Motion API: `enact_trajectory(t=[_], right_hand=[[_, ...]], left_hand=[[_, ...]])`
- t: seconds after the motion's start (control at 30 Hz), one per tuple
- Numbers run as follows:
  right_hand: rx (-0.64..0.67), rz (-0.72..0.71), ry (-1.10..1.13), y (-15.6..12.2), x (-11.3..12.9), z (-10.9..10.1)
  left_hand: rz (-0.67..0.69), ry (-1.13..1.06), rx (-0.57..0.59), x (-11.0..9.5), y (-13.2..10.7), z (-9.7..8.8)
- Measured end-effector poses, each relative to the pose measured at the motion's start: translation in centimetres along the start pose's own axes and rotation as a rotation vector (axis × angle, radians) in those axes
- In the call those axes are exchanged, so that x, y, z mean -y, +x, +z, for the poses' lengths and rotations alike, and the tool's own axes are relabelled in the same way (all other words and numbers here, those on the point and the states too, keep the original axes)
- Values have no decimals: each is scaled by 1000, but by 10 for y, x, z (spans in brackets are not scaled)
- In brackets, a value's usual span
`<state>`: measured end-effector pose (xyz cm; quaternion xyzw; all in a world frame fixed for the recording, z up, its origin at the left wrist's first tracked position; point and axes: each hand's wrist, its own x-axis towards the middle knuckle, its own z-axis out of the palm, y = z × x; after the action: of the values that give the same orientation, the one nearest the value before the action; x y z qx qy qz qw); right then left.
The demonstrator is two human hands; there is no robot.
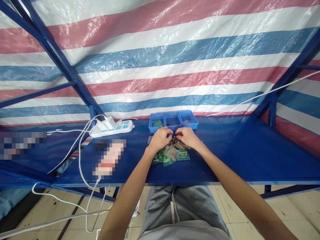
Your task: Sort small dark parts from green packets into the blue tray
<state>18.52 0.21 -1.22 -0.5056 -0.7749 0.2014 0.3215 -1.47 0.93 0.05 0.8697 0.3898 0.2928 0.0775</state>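
Note:
My left hand (161, 137) and my right hand (188, 136) face each other above a pile on the blue tabletop. The fingertips of each are drawn together in a pinch, a small gap apart. Whatever they hold is too small to make out. Small dark parts (174, 142) lie just below the fingertips, on top of the pile. Around them are clear plastic packets (173, 153) and green packets (168, 160). Right behind my hands stands a blue three-compartment tray (172, 128). Green pieces (157, 123) lie in its left compartment, a few dark bits in the middle, pale packets in the right.
A white power strip (112, 129) with plugged-in chargers sits left of the tray. White cables (80, 156) run from there over the table edge. A blurred-out object (110, 158) lies nearer me. Blue metal frame posts (272, 100) and a striped plastic sheet (175, 50) close the back.

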Motion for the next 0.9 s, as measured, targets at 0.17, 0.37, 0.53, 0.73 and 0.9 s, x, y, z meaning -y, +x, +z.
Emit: enact_trajectory(t=[0.17,0.37,0.53,0.73,0.9], right_hand=[[-21,-53,-226,1,-5,10],[49,3,-290,0,1,7],[30,56,-286,-2,8,5],[-101,61,29,-1,12,2],[-148,60,216,-1,14,1]], left_hand=[[-32,14,4,0,0,0],[-33,17,35,-1,0,-1],[-40,9,32,-2,0,-3],[-21,-32,47,-3,0,-4],[-1,-65,31,-6,-1,-6]])
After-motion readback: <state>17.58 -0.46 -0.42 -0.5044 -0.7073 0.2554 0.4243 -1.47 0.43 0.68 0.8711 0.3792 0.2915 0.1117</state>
